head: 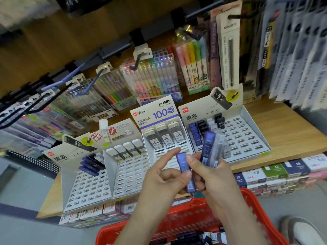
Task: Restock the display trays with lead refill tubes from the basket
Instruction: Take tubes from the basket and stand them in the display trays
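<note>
My left hand [161,176] pinches a single blue lead refill tube [185,169] in front of the trays, its index finger stretched out. My right hand [212,175] grips a bundle of blue and clear tubes [212,148], and its thumb rests on the single tube. Four white slotted display trays stand on the shelf: far left tray [85,190], second tray [129,171], "100" tray [159,119], right tray [246,137]. Each holds a few tubes at the back. The red basket [194,215] sits below my hands with more packs inside.
Packs of coloured pens [152,80] hang on hooks behind the trays. The wooden shelf [293,138] extends right. Small boxed goods [276,172] line the shelf's front edge. A white shoe [304,230] shows on the grey floor at bottom right.
</note>
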### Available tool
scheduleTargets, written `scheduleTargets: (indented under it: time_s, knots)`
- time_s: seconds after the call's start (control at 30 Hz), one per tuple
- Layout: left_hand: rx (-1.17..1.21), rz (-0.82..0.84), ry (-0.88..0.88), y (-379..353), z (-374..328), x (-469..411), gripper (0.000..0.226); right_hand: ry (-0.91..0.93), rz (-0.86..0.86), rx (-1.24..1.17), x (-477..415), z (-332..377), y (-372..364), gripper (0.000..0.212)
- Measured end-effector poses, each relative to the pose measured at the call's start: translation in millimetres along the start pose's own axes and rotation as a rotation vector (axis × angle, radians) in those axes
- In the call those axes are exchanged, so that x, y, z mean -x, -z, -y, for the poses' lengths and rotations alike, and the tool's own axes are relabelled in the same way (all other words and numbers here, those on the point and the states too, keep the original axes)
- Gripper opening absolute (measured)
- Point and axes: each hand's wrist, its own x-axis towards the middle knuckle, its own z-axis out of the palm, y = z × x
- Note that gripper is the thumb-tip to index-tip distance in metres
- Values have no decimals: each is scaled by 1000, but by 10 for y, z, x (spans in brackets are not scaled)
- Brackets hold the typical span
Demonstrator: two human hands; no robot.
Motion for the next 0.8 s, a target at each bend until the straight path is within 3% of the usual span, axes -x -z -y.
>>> scheduleTargets:
  time_s: [0.13,0.23,0.33,0.47,0.57,0.8]
  knots:
    - [-131,-84,-90,-19,-88,11,44,-65,60,23,40,10,77,33]
    - [-68,-218,-120,22,-157,-37,35,-96,158,123,78,46,189,37]
    - [-16,-241,-138,14,-201,-77,33,-76,187,155,82,48,239,32]
    - [-25,-104,-152,-44,-264,-106,29,-90,131,34,55,68,260,8]
    - [-129,-50,-196,-31,-292,-189,23,-116,83,-14,30,114,348,6]
    - [-492,-212,-297,-119,-289,-642,14,-133,-90,-114,1,173,655,19]
